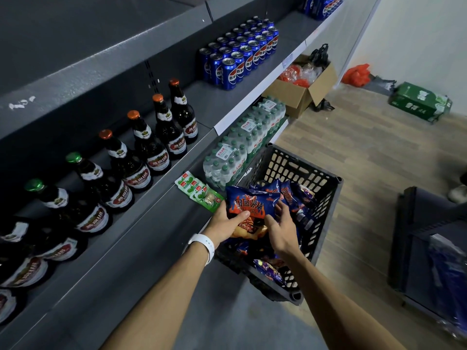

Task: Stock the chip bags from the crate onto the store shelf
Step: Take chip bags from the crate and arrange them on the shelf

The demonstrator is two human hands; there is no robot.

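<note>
Left hand (227,223) grips blue chip bag (252,203) from its left; right hand (283,228) clasps its right edge, over black crate (326,223)

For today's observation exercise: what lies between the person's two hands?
In the head view, a blue chip bag sits between the left hand and right hand; both hold it by its sides above the black crate.

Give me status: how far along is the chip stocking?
Early. No chip bags show on the shelf; only a green snack packet lies there. The left hand grips a blue chip bag over the crate, right hand alongside. More bags remain inside.
</note>
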